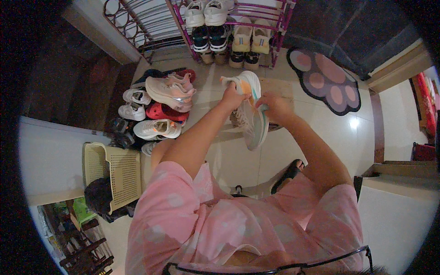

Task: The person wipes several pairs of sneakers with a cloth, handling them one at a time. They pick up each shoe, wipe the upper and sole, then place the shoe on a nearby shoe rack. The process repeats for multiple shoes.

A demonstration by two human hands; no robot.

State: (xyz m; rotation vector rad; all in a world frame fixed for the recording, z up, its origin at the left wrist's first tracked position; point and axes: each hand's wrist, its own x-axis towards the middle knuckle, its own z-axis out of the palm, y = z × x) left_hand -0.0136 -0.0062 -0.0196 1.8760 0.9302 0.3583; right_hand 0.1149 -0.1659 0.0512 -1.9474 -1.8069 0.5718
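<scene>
My left hand [234,97] grips a light running shoe [253,82] with orange and teal trim, by its opening and heel. My right hand [276,107] is closed on the heel part of a sneaker [254,127] that hangs below, with its pale sole turned partly to the right and its laces to the left. The two shoes meet or overlap between my hands. Behind the lower shoe, near the floor, is a brownish object, mostly hidden. My forearms reach forward over my lap.
A metal shoe rack [227,23] holding several pairs stands ahead. Several shoes, including a pink-white sneaker [168,92] and a red clog [165,112], lie at left. A yellow plastic basket [125,178] is at lower left, a paw-shaped mat [326,80] at right.
</scene>
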